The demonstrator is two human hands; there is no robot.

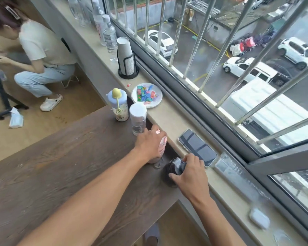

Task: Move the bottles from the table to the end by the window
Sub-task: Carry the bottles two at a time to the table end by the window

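Observation:
My left hand [148, 145] grips a pink bottle [161, 144] standing upright on the dark wooden table [60, 166], close to the window end. My right hand [188, 174] is closed over the top of a black bottle [174, 168] that stands on the table beside the sill. Farther along the same end stand a clear bottle with a white lid [137, 118] and a patterned bottle with a blue lid and yellow knob [118, 104]. Both of those are untouched.
The beige windowsill [169, 119] carries a phone [196, 147], a plate of coloured candy [147, 95], a paper cup holder [126, 58], several water bottles [109, 35], a clear lying bottle [238, 176] and an earbud case [259, 218]. A person [37, 55] crouches at left.

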